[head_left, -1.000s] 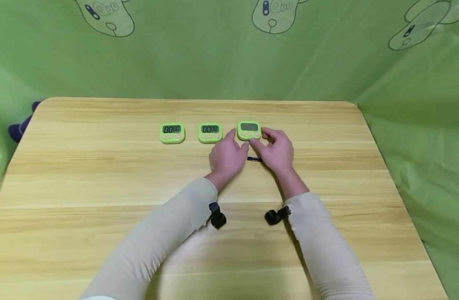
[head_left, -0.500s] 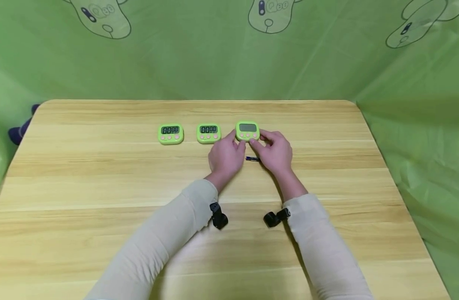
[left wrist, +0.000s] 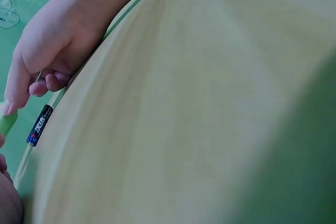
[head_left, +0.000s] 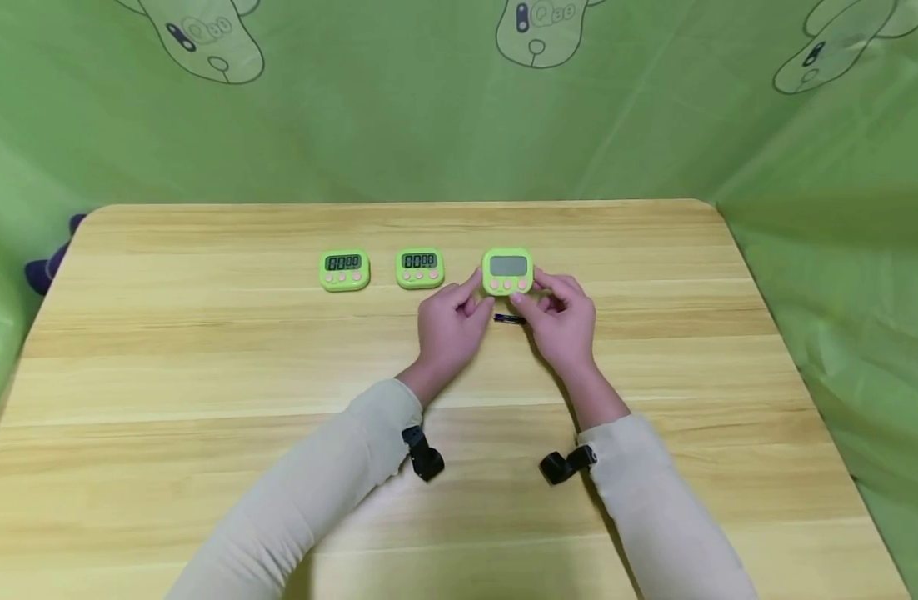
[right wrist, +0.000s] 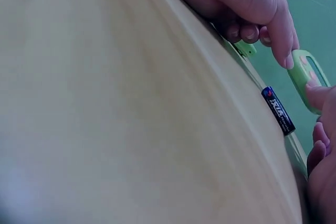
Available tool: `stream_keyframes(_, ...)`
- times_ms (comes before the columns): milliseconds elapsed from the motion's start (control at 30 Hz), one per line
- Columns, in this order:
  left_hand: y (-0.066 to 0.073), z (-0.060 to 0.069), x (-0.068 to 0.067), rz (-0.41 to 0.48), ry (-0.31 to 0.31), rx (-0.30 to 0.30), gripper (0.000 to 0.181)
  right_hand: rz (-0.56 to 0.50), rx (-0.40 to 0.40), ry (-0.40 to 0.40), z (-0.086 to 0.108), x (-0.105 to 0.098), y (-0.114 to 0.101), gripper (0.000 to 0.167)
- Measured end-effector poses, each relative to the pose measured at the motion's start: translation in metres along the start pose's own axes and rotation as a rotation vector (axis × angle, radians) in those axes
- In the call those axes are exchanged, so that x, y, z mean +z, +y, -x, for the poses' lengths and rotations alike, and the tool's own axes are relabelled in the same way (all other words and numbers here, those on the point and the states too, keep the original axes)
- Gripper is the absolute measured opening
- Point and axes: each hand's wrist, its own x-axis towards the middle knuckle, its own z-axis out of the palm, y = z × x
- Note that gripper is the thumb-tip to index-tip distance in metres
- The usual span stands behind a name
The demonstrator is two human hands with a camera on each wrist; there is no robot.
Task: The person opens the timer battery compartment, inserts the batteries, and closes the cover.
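Toward the far edge of the table (head_left: 227,350), the leftmost timer (head_left: 344,271) and middle timer (head_left: 419,268) show zeros, so both seem done. Fingers of the left hand (head_left: 449,329) and right hand (head_left: 566,329) pinch the blank-screened timer (head_left: 507,266), apparently raised; that one (a battery (right wrist: 278,110) lies on the table nearby) looks unfinished.
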Motion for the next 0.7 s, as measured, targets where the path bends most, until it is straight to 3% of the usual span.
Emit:
stream_keyframes(100,0.001,0.005,-0.005,0.065,0.037,0.033,0.036,-0.045,-0.032,0.004,0.009,-0.001,-0.01,0.043)
stream_keyframes(233,0.003,0.015,-0.012,0.137,0.048,0.014,0.038,-0.135,-0.058,0.022,0.021,0.001,-0.028,0.043)
stream_keyframes(333,0.004,0.024,-0.018,0.193,0.056,-0.001,0.042,-0.219,-0.072,0.033,0.029,0.006,-0.027,0.043)
stream_keyframes(400,0.015,0.028,-0.026,0.234,0.055,-0.026,0.044,-0.263,-0.078,0.044,0.034,0.01,-0.022,0.044)
stream_keyframes(500,0.017,0.036,-0.034,0.31,0.037,-0.07,0.049,-0.283,-0.086,0.051,0.042,0.018,-0.019,0.044)
stream_keyframes(700,0.017,0.047,-0.047,0.514,0.023,-0.203,0.049,-0.243,-0.165,0.026,0.055,0.032,-0.048,0.041)
